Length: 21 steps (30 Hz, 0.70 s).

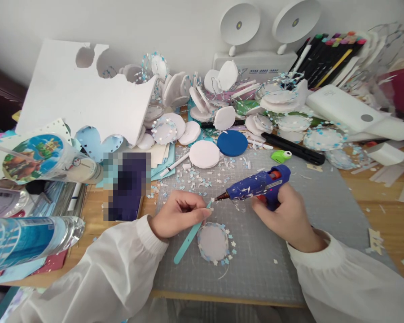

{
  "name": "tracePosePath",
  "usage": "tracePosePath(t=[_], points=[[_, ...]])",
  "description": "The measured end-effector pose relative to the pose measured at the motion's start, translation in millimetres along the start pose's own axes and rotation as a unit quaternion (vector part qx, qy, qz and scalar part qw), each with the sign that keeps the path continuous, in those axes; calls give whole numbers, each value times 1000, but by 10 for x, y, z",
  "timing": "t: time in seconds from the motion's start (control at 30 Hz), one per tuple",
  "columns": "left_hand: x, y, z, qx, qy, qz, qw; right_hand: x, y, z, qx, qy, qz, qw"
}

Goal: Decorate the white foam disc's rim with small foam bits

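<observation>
My right hand (286, 215) is wrapped round the handle of a blue hot glue gun (252, 186), whose nozzle points left. Between thumb and fingers, my left hand (182, 214) pinches a turquoise flat stick (188, 242), tilted with its rounded end toward me. A tiny pale star-like piece (212, 202) is at the stick's upper tip, close to the nozzle; whether they touch I cannot tell. Just below my left hand, a white foam disc (213, 242) lies on the grey cutting mat (256, 260), ringed with small blue and white pieces.
Small paper bits (202, 181) are scattered over the mat. Behind them lie a white disc (204, 154), a blue disc (232, 142) and a green punch (281, 155). A phone (129, 188), a cup (54, 157) and a bottle (30, 240) crowd the left side.
</observation>
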State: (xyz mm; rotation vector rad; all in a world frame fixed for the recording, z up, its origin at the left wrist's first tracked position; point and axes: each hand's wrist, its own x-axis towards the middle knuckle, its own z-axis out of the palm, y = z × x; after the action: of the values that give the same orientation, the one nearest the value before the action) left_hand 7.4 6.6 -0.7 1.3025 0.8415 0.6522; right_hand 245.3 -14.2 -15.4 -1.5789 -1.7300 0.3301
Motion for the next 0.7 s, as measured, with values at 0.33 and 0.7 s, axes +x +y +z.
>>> tracePosePath(t=[0.33, 0.7], points=[[-1, -15, -10, 12, 0, 9, 1000, 11, 0, -2, -31, 13, -18, 999], [2, -8, 1, 16, 3, 6, 1000, -5, 18, 9, -17, -8, 14, 1000]])
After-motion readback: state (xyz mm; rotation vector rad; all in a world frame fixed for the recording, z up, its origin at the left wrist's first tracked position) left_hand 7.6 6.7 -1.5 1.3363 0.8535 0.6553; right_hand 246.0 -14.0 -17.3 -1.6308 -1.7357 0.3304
